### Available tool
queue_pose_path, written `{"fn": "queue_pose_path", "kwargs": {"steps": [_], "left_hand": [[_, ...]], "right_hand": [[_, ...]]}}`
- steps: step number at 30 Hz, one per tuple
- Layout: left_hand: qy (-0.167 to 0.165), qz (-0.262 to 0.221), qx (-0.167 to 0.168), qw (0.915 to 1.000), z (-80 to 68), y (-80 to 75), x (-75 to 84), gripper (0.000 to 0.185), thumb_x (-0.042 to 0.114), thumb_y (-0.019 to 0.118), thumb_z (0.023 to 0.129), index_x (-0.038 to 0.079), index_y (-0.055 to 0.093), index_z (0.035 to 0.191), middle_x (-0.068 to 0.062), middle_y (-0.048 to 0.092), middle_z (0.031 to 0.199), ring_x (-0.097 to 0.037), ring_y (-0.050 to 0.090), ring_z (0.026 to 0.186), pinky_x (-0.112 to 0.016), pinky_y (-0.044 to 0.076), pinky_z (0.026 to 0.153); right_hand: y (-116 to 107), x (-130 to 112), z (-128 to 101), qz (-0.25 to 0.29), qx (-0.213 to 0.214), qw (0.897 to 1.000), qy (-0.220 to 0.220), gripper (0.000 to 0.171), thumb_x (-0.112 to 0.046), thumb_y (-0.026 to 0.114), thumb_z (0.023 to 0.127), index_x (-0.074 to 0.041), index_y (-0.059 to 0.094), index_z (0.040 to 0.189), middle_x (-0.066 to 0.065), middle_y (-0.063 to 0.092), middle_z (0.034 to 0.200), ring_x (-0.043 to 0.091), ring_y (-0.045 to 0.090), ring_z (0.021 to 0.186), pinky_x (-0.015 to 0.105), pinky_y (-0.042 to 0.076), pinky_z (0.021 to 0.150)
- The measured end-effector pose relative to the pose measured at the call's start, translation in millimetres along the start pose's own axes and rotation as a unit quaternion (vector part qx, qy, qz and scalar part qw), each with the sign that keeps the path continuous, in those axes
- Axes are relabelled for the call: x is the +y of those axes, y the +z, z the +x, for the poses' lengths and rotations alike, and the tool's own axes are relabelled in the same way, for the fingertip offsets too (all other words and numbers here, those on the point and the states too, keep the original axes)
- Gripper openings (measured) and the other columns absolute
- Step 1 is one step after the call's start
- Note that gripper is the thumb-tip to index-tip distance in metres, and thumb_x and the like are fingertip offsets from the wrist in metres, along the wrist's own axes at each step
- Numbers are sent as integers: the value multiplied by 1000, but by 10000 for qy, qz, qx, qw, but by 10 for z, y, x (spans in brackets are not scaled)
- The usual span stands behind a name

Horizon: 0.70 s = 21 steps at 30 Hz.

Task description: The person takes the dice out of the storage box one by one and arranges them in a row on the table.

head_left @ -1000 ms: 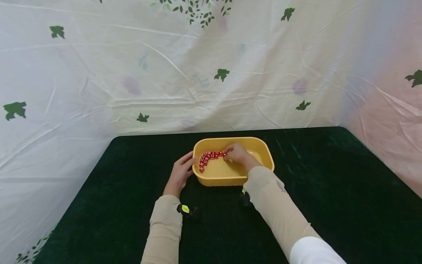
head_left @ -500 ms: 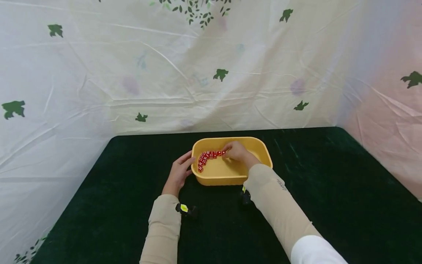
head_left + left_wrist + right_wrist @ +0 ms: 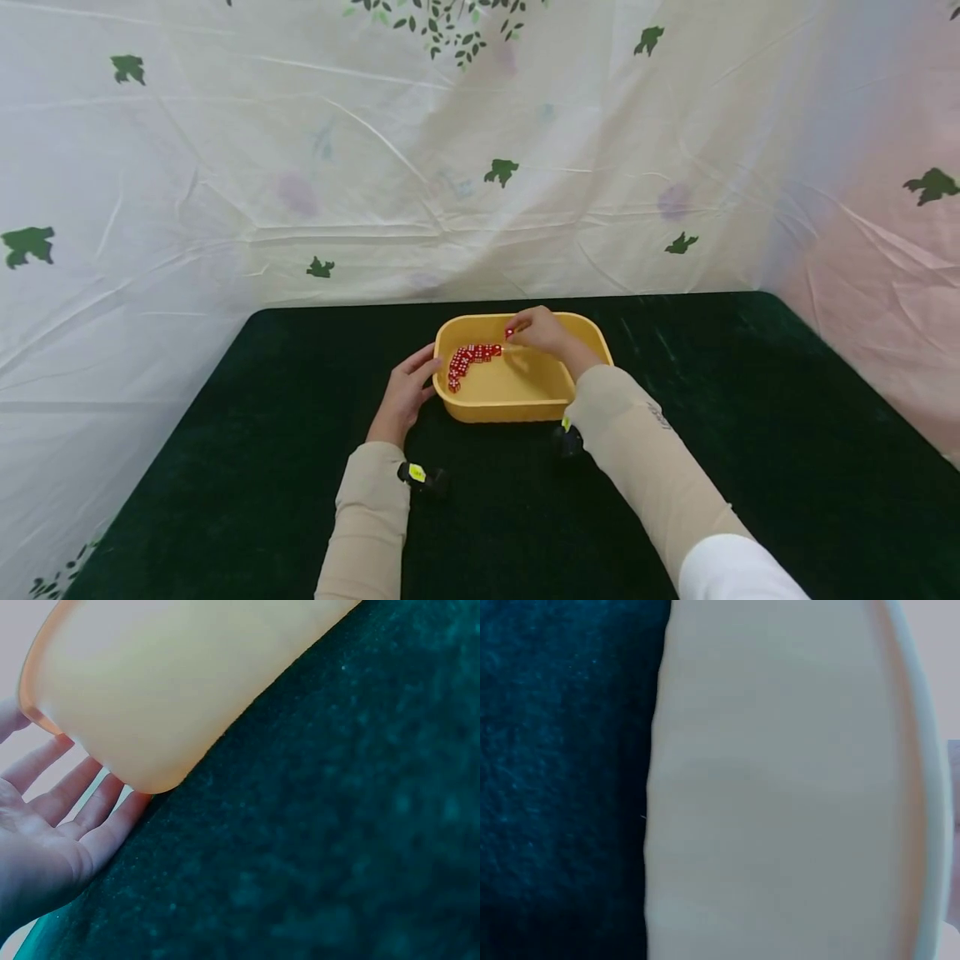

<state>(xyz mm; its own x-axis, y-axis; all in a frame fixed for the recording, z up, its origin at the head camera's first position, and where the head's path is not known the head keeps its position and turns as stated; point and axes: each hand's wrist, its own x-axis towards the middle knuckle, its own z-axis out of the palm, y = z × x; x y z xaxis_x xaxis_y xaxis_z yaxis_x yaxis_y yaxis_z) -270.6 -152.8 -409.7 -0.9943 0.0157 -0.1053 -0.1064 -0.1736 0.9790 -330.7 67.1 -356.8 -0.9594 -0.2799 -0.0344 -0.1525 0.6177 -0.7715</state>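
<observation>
Right hand (image 3: 542, 330) pinches 1 red die (image 3: 509, 333); left hand (image 3: 405, 390) spread against yellow tub (image 3: 525, 402).

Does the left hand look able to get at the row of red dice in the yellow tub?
Probably yes: the left hand rests outside the open-topped yellow plastic tub, near the red dice; only the low wall lies between.

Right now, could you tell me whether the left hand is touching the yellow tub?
Touching. The left wrist view shows the left hand with straight fingers pressed against the outer wall of the yellow tub; the head view agrees.
</observation>
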Motion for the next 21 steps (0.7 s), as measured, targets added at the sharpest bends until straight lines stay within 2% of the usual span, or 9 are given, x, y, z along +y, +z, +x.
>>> {"fn": "queue_pose_path", "kwargs": {"steps": [11,17,21], "left_hand": [[-282,-109,6,9995,32,-13,-17,37,23,55,85,16,50,121,-2,43,123,-19,42,109,-37,39,86],[-258,-89,38,9996,24,-11,-5,36,22,54,86,16,50,121,-2,43,124,-18,42,109,-37,39,86],[-293,-60,75,9995,37,-13,-12,35,22,54,86,18,51,120,0,44,123,-17,43,108,-36,40,84]], "right_hand": [[-207,-127,-62,-605,33,9980,-183,21,-12,61,79,-2,62,98,11,58,95,23,51,85,32,42,76],[-394,-139,-142,-584,83,9969,-512,23,-10,59,80,1,60,101,14,58,96,24,52,86,34,42,76],[-517,-131,-211,-521,83,9975,-472,24,-11,57,82,0,58,104,14,57,99,25,50,88,35,43,77]]}}
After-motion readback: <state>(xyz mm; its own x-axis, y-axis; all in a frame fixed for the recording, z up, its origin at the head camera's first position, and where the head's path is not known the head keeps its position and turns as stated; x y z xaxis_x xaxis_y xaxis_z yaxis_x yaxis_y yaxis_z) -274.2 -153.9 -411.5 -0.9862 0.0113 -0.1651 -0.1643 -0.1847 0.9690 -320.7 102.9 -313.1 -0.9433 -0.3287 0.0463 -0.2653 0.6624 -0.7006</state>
